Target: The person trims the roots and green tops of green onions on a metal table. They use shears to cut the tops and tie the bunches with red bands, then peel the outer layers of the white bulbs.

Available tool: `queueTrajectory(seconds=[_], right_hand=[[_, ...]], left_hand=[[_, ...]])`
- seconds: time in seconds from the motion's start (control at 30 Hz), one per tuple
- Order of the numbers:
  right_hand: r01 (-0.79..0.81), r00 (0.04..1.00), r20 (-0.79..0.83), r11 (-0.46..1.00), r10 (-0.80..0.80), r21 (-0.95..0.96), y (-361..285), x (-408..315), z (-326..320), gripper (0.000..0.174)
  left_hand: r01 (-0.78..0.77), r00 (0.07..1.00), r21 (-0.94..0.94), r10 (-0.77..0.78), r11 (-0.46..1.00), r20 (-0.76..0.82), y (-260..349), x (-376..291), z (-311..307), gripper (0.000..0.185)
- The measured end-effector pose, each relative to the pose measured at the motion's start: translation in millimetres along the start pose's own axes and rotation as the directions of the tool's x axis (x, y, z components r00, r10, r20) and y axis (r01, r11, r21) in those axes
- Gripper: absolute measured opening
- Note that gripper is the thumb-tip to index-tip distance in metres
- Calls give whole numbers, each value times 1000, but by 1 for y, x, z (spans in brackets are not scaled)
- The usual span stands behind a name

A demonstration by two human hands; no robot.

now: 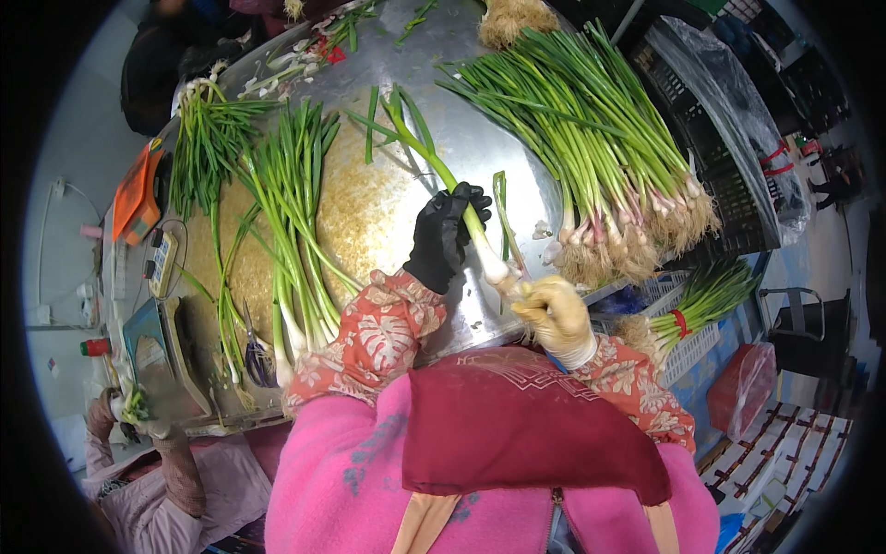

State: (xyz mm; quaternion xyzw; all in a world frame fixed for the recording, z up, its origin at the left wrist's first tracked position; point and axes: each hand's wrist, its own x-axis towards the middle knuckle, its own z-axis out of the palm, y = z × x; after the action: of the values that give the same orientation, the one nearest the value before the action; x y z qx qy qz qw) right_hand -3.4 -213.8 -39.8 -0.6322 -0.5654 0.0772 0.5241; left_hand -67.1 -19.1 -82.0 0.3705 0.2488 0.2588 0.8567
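My left hand [450,232], in a black glove, is closed around the stalk of a green garlic plant [439,166], its leaves pointing away from me and its white bulb towards me. At the root end, my right hand [557,320], in a pale yellow glove, pinches the roots beside the bulb. To the right lies a big pile of green garlic [602,145] with shaggy roots still on. White-bulbed stalks [297,228] lie by my left sleeve. A loose leaf piece [501,208] is between my hands and the big pile.
Purple-handled scissors [260,360] lie on the metal table [387,208] at the left, near a power strip [163,260] and an orange scale [135,194]. A bundle with a red tie [682,323] rests on a white crate [699,346]. Other people are at the lower left and upper left.
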Motion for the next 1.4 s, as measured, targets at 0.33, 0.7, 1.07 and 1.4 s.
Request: queueTrajectory(seconds=[0.33, 0.7, 1.07, 1.4], right_hand=[[-149, 982, 69, 948, 175, -280, 18, 16, -1, 48], [-633, 693, 158, 487, 704, 602, 30, 7, 12, 8], [-512, 858, 50, 845, 511, 154, 17, 14, 5, 46], [-390, 921, 52, 917, 387, 85, 17, 2, 7, 16]], left_hand=[[-49, 992, 38, 53, 998, -114, 1, 6, -2, 28], [300, 894, -114, -237, 947, 381, -9, -15, 6, 41], [90, 987, 54, -97, 994, 125, -12, -20, 11, 27], [59, 997, 41, -61, 997, 43, -13, -17, 12, 24]])
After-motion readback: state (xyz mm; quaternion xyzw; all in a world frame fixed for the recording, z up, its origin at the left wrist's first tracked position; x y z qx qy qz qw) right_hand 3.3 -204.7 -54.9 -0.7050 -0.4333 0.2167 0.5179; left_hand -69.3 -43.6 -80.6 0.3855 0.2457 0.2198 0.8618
